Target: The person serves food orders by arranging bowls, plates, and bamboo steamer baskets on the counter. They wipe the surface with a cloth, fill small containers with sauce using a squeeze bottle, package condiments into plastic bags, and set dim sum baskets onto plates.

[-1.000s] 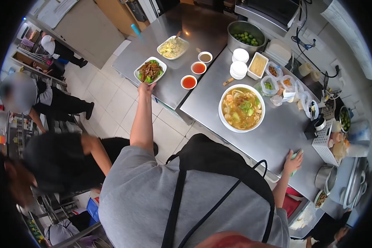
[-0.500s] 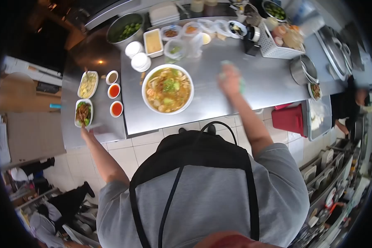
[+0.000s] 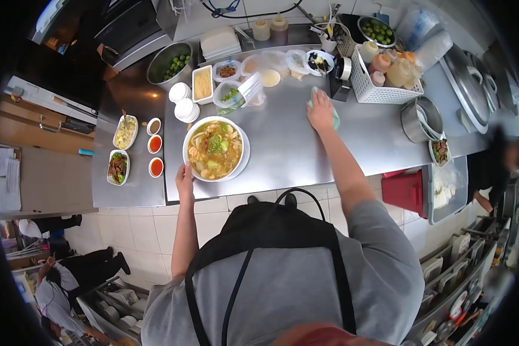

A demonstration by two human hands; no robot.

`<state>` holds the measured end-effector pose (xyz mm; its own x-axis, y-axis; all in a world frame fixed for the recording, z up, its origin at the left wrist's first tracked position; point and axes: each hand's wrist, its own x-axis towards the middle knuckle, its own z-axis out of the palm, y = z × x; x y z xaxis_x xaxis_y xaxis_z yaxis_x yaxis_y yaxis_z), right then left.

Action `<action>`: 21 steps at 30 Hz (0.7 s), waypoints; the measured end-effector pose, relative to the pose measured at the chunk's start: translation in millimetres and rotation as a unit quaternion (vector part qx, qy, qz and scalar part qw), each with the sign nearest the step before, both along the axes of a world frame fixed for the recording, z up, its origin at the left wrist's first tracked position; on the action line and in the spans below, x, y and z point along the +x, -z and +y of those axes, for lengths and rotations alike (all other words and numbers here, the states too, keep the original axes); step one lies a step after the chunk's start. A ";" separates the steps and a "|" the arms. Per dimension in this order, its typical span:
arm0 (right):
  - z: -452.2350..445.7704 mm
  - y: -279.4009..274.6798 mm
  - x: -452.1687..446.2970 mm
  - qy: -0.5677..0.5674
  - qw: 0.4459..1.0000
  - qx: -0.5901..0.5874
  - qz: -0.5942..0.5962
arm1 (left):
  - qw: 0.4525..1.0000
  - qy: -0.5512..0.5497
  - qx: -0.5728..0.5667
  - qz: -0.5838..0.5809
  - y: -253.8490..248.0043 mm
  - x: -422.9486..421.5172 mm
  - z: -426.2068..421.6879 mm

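Observation:
A large white bowl of soup (image 3: 214,149), with shrimp, mushrooms and green herbs, sits near the counter's front edge. It overlaps a white plate (image 3: 243,164) that shows at its lower right. My left hand (image 3: 184,181) grips the bowl's left rim between thumb and fingers. Farther right, my right hand (image 3: 320,111) presses a pale green cloth (image 3: 335,119) onto the steel surface, its fingers over the cloth. Left of the bowl are a dish of meat and greens (image 3: 118,167), a dish of rice (image 3: 126,131) and three small sauce cups (image 3: 155,144).
Stacked white lids (image 3: 185,109), ingredient tubs (image 3: 227,70) and a pot of limes (image 3: 170,66) line the back of the steel counter (image 3: 282,132). At right are a basket of bottles (image 3: 386,86), a metal pot (image 3: 421,119) and a red bin (image 3: 402,193). Other people stand beyond, at both sides.
My left hand has left the meat dish and taken hold of the soup bowl. The bowl now sits off-centre to the left over its plate. My right hand still holds the cloth.

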<state>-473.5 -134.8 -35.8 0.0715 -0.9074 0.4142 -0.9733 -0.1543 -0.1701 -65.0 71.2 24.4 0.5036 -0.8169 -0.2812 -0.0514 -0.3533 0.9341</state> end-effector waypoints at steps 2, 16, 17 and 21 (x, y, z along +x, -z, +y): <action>-21.9 4.9 20.7 -0.007 1.000 0.005 -0.014 | 0.999 -0.012 0.022 0.045 -8.1 -15.5 -5.6; 46.3 -35.5 142.8 -0.232 0.673 0.491 -0.502 | 0.933 -0.075 -0.057 0.346 5.9 -13.5 -41.4; 51.4 -39.4 149.8 -0.244 0.671 0.493 -0.497 | 0.926 -0.083 -0.057 0.364 4.8 -15.7 -40.8; 66.3 -65.6 164.3 -0.217 0.521 0.602 -0.565 | 0.910 -0.126 -0.086 0.386 -3.6 -24.3 -37.2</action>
<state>-309.2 -68.6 29.8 0.7061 -0.5575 -0.4365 -0.0651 0.5628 -0.8240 -89.3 34.0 28.1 0.3875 -0.7684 -0.5094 0.7065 -0.1074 0.6995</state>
